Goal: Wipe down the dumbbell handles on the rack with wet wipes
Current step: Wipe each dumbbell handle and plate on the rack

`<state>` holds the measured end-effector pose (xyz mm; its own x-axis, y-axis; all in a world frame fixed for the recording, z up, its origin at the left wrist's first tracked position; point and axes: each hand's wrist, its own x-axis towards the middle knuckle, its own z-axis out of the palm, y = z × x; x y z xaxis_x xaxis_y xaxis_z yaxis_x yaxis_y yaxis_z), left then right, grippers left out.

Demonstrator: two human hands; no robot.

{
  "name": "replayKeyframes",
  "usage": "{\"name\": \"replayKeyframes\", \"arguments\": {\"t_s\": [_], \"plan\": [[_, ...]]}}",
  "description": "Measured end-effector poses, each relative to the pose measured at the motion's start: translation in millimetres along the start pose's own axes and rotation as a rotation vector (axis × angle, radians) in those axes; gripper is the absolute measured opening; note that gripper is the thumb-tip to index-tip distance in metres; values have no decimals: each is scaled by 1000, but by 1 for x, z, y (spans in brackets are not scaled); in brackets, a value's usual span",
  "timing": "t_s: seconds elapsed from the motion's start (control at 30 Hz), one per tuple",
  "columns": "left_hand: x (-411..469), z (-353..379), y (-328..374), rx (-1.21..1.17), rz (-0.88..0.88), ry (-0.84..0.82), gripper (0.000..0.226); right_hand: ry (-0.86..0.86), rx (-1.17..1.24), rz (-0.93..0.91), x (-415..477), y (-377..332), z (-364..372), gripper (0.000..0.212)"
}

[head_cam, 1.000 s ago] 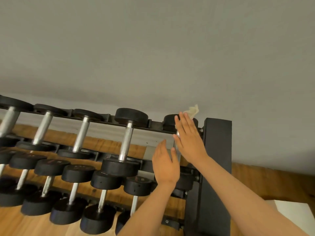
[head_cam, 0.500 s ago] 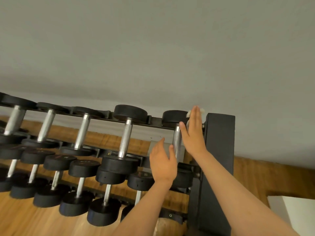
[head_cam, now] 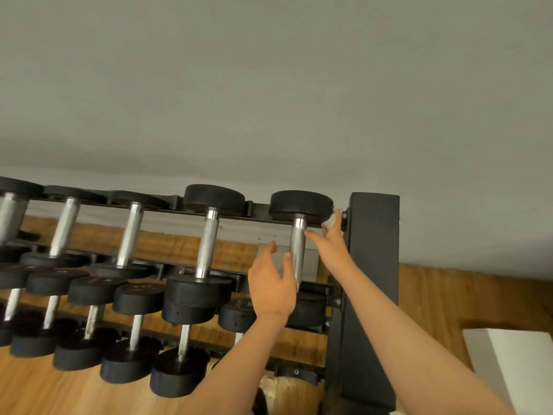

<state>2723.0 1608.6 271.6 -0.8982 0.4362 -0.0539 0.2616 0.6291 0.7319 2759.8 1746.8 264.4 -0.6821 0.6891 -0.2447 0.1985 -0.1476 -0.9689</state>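
two hands at the end dumbbell (head_cam: 300,205)

both flank the steel handle (head_cam: 297,250) of the rightmost dumbbell on the top tier of the rack (head_cam: 374,265). the left hand (head_cam: 270,284) is spread in a loose curve, holding nothing, its thumb just beside the handle. the right hand (head_cam: 330,244) pinches a bunched wet wipe (head_cam: 328,222) at its fingertips, between the dumbbell's far head and the rack's upright, thumb touching the handle.
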Motion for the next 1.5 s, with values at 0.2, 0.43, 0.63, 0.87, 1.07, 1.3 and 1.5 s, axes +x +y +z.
{"name": "replayKeyframes", "arguments": {"t_s": [0.2, 0.43, 0.63, 0.87, 1.07, 1.3, 1.5], "plan": [[-2, -2, 1, -14, 6, 5, 50, 5, 114, 26, -5, -12, 0, 71], [-2, -3, 2, -24, 16, 9, 48, 72, -348, -361, -9, -12, 14, 60], [-2, -5, 5, -39, 5, 15, 47, 106, -1018, -724, 26, -32, 20, 49], [-1, -6, 4, -63, -3, 18, 46, 1, -1111, -1013, 38, -28, 23, 48], [-2, -7, 2, -77, 6, 10, 45, -50, -850, -1028, 11, -23, 12, 41], [-3, -23, -2, -39, 105, -71, 36, 31, -868, -1102, -14, -45, 24, 24], [39, -129, -44, 286, 362, -6, 44, 44, -901, -1112, -35, -68, 92, 39]]}}
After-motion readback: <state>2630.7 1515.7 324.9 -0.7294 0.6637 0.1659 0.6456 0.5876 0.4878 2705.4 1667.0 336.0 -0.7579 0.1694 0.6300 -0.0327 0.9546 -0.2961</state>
